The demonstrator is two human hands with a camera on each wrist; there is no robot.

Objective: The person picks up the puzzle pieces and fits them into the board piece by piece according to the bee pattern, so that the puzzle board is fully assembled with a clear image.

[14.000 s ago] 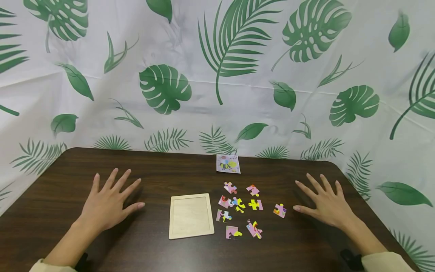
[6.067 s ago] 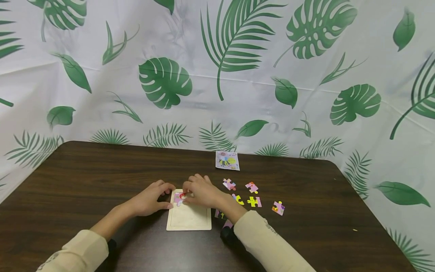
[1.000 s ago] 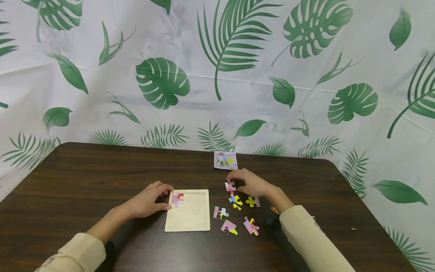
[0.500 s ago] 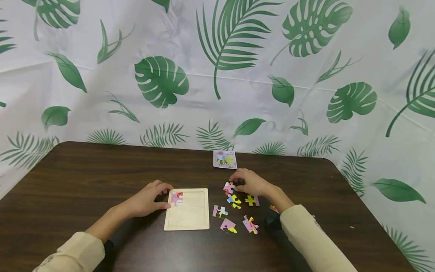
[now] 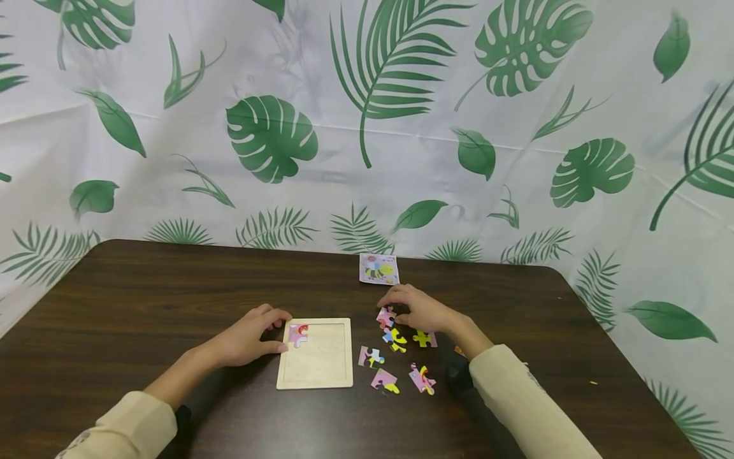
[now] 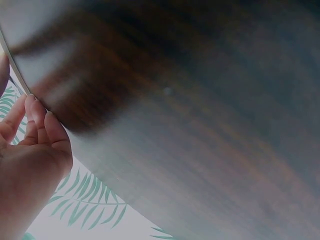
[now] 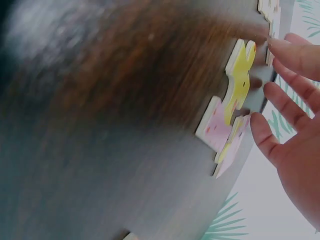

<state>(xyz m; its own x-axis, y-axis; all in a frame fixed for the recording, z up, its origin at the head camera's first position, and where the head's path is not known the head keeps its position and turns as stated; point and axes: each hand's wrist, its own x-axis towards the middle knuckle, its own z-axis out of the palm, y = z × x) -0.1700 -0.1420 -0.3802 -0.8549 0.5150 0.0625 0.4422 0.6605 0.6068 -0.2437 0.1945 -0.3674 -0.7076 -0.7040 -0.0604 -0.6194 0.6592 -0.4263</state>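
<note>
The left hand [image 5: 243,338] grips the left side of a square wooden puzzle tray [image 5: 318,384], with the thumb on the edge and a fingertip by the upper left corner. Inside that corner lies a pink puzzle piece [image 5: 298,335] with red on it. On the right, the right hand [image 5: 421,309] holds a pink and red puzzle piece [image 5: 385,316] between thumb and forefinger, low over the table. A yellow and blue piece [image 5: 395,340] lies just below it, close to the fingers. In the right wrist view, a yellow and pink piece [image 7: 240,80] lies beside the curved fingers.
Several loose pieces lie right of the tray, among them a pink and blue one [image 5: 371,357], a pink and yellow one [image 5: 385,380] and a rainbow one [image 5: 423,379]. A bee picture card [image 5: 379,269] lies at the back. A leaf-print cloth [image 5: 275,210] hangs behind the table.
Earlier both hands lay spread on the table, then worked over the tray, where a piece now lies. Over the last second the right hand has turned the pink and red piece slightly.
</note>
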